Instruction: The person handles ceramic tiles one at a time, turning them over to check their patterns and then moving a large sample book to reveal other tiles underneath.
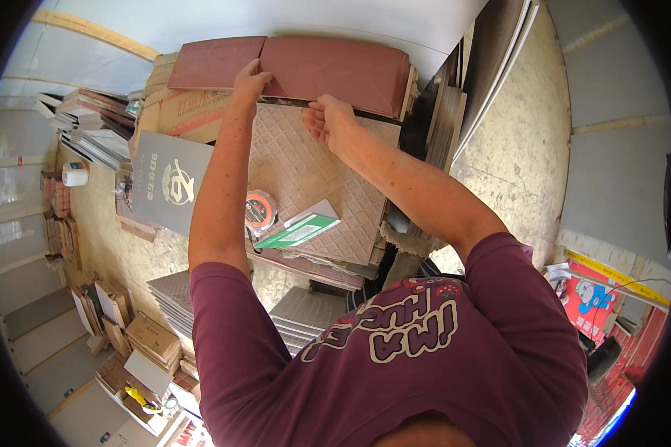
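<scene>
Two dark red tiles, a shorter one (216,61) and a longer one (335,67), lie end to end on a stack at the far side. My left hand (252,82) rests at the seam between them, thumb and forefinger spread over the red surface. Its other fingers are partly hidden. My right hand (332,123) is by the near edge of the longer tile, fingers loosely bent and apart, nothing visible in them. Beneath my arms lies a patterned beige tile (320,179). On its near part are an orange tape measure (260,210) and a green-and-white card or booklet (302,231).
A grey printed board (164,182) and a cardboard box (183,112) stand left of the stack. Dark panels (492,67) lean at the right. More tiles (97,123), a white tub (74,174) and cartons (153,339) are further left.
</scene>
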`<state>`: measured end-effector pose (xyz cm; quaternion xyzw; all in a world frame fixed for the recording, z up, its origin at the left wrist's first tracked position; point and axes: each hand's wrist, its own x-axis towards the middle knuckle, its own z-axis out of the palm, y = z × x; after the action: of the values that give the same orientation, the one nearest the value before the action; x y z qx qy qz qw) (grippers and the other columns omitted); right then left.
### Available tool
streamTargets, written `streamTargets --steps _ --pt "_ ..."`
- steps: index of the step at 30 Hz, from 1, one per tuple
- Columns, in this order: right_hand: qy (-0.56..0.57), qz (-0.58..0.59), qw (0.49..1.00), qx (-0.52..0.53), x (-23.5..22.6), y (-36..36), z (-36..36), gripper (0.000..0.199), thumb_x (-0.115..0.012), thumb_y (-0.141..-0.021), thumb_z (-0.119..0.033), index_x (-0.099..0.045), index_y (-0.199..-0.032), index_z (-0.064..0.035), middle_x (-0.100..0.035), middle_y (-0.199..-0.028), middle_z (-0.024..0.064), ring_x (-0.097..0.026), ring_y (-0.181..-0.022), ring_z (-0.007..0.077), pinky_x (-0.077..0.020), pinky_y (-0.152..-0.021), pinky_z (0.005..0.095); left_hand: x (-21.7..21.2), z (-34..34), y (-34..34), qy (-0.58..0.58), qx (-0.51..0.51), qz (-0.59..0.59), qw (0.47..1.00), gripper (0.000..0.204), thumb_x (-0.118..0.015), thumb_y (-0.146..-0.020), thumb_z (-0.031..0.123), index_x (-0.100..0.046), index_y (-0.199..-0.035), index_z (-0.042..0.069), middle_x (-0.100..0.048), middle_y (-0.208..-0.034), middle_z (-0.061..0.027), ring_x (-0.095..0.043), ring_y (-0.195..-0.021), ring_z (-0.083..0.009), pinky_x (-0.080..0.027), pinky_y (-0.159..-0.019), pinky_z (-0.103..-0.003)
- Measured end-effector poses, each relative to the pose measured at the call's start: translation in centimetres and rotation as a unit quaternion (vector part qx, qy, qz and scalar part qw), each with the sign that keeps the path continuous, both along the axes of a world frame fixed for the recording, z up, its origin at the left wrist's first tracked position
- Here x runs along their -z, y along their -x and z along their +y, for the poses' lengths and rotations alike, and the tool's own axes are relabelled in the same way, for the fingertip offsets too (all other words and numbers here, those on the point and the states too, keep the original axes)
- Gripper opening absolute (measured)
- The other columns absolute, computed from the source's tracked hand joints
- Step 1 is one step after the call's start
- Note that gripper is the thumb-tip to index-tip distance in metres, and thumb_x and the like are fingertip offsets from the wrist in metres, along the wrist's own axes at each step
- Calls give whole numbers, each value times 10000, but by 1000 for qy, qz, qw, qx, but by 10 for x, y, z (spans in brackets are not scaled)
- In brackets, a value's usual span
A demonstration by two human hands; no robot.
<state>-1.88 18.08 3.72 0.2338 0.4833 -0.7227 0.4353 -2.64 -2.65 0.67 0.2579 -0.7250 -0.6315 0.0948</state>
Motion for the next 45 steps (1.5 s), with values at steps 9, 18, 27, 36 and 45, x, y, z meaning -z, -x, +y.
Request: streamTargets --steps 9,18,27,36,45 --pt "52 42 992 -109 -12 -7 2 228 -452 -847 -239 -578 -901 -57 -601 -784 19 -554 -643 100 -432 -556 245 -9 -26 -26 49 -141 18 989 385 -627 -751 130 -533 -1082 -44 -606 -929 -87 -570 -800 -131 -463 -651 -272" --pt "84 71 987 -115 -20 -11 -2 227 -499 -801 -242 -600 -887 -59 -606 -741 19 -547 -598 90 -428 -543 252 25 -48 -35 348 -122 -35 929 425 -738 -645 248 -590 -959 2 -631 -769 -89 -603 -655 -187 -476 -618 -311" --pt "94 70 988 -97 -27 -10 -2 220 -491 -807 -234 -596 -890 -60 -595 -726 13 -543 -591 95 -423 -536 246 19 -42 -32 460 -93 -17 883 442 -741 -648 294 -604 -993 53 -646 -714 -96 -626 -642 -202 -484 -604 -313" --pt "89 79 989 -86 -26 -7 -1 215 -479 -816 -232 -587 -893 -63 -594 -719 10 -540 -589 93 -419 -534 246 23 -34 -35 425 -223 -46 876 510 -751 -627 219 -539 -1024 -22 -628 -791 -96 -622 -690 -211 -490 -631 -339" --pt "93 80 989 -87 -25 -5 -2 212 -476 -817 -237 -585 -896 -74 -599 -718 -1 -540 -587 86 -418 -551 251 25 -67 -39 -222 -264 90 934 313 -662 -746 83 -508 -1003 -10 -552 -908 -101 -562 -792 -248 -516 -721 -392"
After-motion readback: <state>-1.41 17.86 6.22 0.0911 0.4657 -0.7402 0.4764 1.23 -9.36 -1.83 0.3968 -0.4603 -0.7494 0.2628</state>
